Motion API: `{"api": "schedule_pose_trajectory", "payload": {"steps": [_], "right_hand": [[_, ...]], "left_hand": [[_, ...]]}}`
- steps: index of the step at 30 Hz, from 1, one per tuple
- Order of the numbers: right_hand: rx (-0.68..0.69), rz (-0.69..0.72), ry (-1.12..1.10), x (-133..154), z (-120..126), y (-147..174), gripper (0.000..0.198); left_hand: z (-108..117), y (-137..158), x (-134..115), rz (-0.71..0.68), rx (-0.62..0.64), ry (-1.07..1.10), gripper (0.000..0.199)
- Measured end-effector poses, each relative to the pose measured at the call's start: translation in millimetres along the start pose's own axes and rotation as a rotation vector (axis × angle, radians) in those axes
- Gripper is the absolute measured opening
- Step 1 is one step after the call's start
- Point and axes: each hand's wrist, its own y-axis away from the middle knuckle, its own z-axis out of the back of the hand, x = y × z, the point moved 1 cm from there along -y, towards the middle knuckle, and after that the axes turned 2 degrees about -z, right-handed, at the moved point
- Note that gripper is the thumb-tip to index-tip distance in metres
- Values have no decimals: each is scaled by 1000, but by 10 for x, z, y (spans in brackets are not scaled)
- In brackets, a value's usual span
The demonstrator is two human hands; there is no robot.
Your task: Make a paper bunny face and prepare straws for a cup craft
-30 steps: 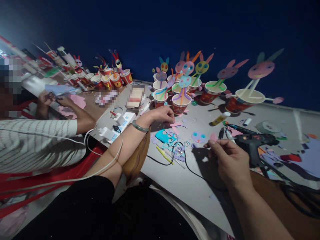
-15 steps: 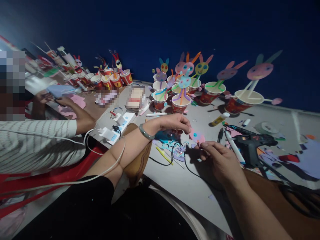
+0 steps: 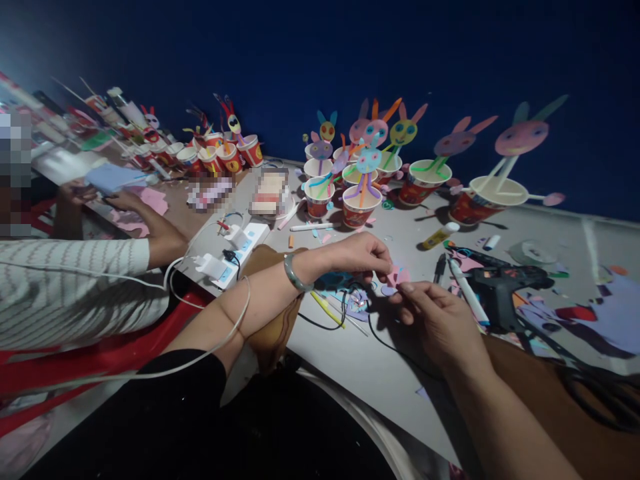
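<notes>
Paper (image 3: 399, 275) in pinched fingers (image 3: 407, 288) (both hands (image 3: 361, 255) (image 3: 450, 321))

Left hand (image 3: 364, 255) shifts away from the cups (image 3: 362, 212) toward the desk's (image 3: 340, 373) front edge, now joining right hand (image 3: 443, 315) at a pink paper piece (image 3: 399, 275). White pen (image 3: 313, 227), previously covered, shows.
</notes>
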Motion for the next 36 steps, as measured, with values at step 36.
{"api": "schedule_pose_trajectory", "payload": {"steps": [36], "right_hand": [[-26,-53,-35,-12,-13,-17,32]], "left_hand": [[-3,105,-154,26,27,112,14]]}}
